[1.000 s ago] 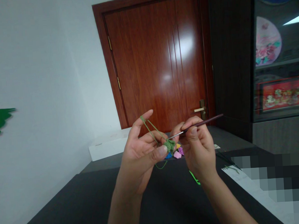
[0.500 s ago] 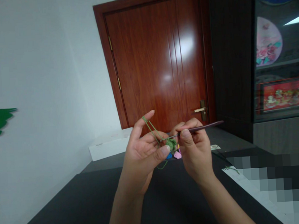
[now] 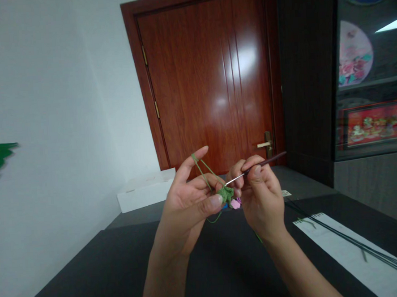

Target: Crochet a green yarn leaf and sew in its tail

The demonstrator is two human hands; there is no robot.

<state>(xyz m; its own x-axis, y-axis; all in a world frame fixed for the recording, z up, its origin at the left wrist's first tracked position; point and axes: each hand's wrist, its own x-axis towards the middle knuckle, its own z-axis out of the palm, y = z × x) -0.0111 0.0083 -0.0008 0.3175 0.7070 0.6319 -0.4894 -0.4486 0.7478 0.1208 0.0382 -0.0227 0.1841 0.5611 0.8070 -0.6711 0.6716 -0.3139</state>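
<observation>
Between thumb and fingers, my left hand (image 3: 191,202) pinches a small green crochet piece (image 3: 227,194). Green yarn (image 3: 202,167) loops over its raised index finger and runs down to the stitches. My right hand (image 3: 263,189) grips a crochet hook (image 3: 266,161) with a dark handle and a thin metal shaft. The hook's tip meets the top edge of the green piece. Behind the work, a pink crocheted bit (image 3: 235,204) and a little blue show, partly hidden by my hands. A loose yarn strand hangs below my left hand.
A white box (image 3: 147,192) stands at the back left by the wall. On the right of the dark table (image 3: 124,260) lies a white paper sheet (image 3: 346,251) with several dark green stems (image 3: 359,245) across it. A brown door (image 3: 194,86) is behind.
The hook has swung to a steeper tilt, its tip moving right from the yarn strands to the top of the green piece. My left hand still holds the piece in nearly the same place.
</observation>
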